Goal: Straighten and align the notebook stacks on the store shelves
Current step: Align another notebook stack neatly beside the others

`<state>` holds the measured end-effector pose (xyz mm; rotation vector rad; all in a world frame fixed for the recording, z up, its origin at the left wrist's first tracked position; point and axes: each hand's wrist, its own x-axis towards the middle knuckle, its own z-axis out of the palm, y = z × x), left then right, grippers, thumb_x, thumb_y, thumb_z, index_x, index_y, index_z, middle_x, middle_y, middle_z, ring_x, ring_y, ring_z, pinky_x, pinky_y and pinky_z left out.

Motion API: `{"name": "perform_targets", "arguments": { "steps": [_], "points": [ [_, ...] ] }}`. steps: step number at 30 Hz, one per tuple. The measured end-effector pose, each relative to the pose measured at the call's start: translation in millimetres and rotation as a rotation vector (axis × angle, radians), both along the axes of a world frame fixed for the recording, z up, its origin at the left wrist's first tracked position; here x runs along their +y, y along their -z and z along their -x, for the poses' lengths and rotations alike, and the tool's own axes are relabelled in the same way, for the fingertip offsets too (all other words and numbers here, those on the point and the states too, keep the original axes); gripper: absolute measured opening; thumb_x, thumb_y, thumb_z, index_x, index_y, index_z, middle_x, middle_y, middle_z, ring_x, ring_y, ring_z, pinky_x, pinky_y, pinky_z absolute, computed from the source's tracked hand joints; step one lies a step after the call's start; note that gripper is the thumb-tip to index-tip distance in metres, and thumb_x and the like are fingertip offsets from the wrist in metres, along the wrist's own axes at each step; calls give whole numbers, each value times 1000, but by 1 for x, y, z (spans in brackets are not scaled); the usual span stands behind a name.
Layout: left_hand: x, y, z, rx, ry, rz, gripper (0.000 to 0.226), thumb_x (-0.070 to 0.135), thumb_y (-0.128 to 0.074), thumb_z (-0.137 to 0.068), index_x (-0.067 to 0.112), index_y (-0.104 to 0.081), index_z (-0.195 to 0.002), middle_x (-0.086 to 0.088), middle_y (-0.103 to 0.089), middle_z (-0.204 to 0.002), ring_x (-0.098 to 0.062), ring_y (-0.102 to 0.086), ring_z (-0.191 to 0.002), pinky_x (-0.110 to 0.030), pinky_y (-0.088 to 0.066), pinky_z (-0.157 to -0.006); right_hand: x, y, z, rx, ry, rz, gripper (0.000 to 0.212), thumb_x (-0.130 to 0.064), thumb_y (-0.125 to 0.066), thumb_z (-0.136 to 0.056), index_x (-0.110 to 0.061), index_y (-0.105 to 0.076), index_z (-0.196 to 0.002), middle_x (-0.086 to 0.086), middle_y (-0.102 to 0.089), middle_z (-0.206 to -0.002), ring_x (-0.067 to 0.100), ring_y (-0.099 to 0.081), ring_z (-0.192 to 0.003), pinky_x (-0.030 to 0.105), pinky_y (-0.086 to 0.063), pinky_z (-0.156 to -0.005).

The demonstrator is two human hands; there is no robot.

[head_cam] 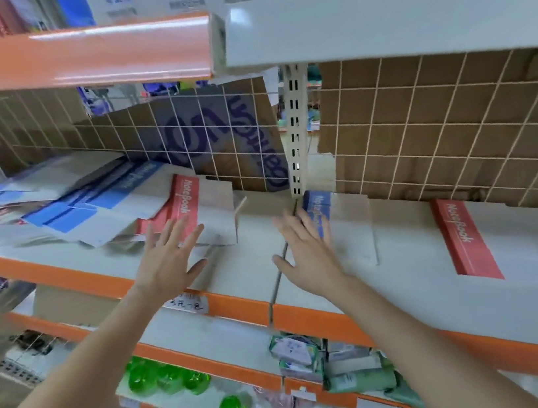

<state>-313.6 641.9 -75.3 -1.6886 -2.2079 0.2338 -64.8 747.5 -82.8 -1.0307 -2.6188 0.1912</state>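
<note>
Counting on the middle shelf (242,269): two red-spined NoteBook pads, one (187,199) at 11 o'clock atop a skewed stack of blue-and-white notebooks (95,207), one (466,238) lying alone at 3 o'clock; one blue-spined NoteBook (318,207) at centre. Left hand (167,256) reaches forward, fingers straight and spread, holding nothing, fingertips by the first red pad. Right hand (305,254) likewise flat and empty, fingertips over the blue-spined one; contact uncertain.
</note>
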Motion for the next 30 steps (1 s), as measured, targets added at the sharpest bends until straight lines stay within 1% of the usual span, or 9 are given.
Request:
{"name": "perform_targets", "arguments": {
  "steps": [4, 8, 13, 17, 19, 20, 23, 26, 30],
  "points": [
    [7, -1, 37, 20, 39, 10, 72, 59, -34, -92, 23, -12, -151, -4, -8, -158, -25, -5, -146, -53, 3, -114, -9, 3, 73, -32, -33, 56, 73, -48, -42, -95, -24, -2, -152, -3, 3, -160, 20, 10, -146, 47, 21, -109],
    [19, -2, 53, 23, 60, 47, 70, 55, -29, -95, 21, -5, -151, -5, -3, -159, -25, 2, -146, -49, 4, -115, -11, 10, 116, -85, 10, 165, 81, -53, -44, -94, -25, 6, -152, -4, 9, -160, 22, 11, -146, 51, 15, -112],
    [29, 6, 63, -32, 112, 95, 59, 39, -25, -99, 21, -5, -151, -3, -6, -159, -21, 4, -146, -45, 10, -115, -6, 16, 142, -123, 75, 208, 85, -58, -44, -91, -24, 5, -152, -2, 11, -160, 20, 12, -146, 51, 12, -114],
    [27, 13, 67, -62, 176, 49, 57, 37, -23, -99, 22, -7, -151, -3, -9, -158, -20, -2, -146, -44, 10, -114, -4, 24, 151, -118, 97, 226, 82, -55, -44, -92, -23, 1, -153, -1, 7, -160, 20, 10, -146, 52, 8, -115],
    [24, 14, 66, -67, 251, 15, 57, 37, -30, -98, 21, -16, -150, -5, -19, -157, -21, -13, -145, -43, 2, -115, -5, 26, 155, -118, 88, 226, 79, -52, -44, -94, -23, 0, -153, -1, 5, -160, 19, 7, -146, 51, 7, -114],
    [21, 13, 65, -71, 301, -23, 57, 35, -41, -96, 19, -26, -148, -8, -29, -153, -24, -24, -142, -45, -7, -115, -6, 28, 156, -115, 84, 226, 77, -51, -43, -95, -23, -1, -153, -2, 4, -160, 18, 6, -146, 50, 6, -114],
    [14, 10, 63, -76, 416, -180, 54, 18, -78, -71, 8, -62, -122, -15, -62, -122, -32, -59, -113, -54, -41, -98, -6, 29, 152, -132, 68, 197, 70, -32, -44, -98, -24, 0, -152, -4, 4, -160, 16, 5, -147, 48, 5, -115],
    [10, 7, 62, -51, 446, -220, 57, 12, -85, -60, 7, -68, -115, -16, -67, -114, -32, -64, -104, -54, -47, -89, -5, 25, 140, -161, 68, 141, 81, 4, -40, -89, -25, 0, -152, -4, 3, -160, 13, 4, -146, 45, 5, -116],
    [7, 7, 48, -17, 522, -248, 63, -1, -84, -54, 5, -67, -114, -16, -67, -114, -33, -66, -101, -55, -52, -82, -6, 15, 119, -171, 34, 9, 80, 10, -36, -87, -23, -5, -152, -2, -3, -160, 15, 1, -147, 41, 6, -116]
  ]
}}
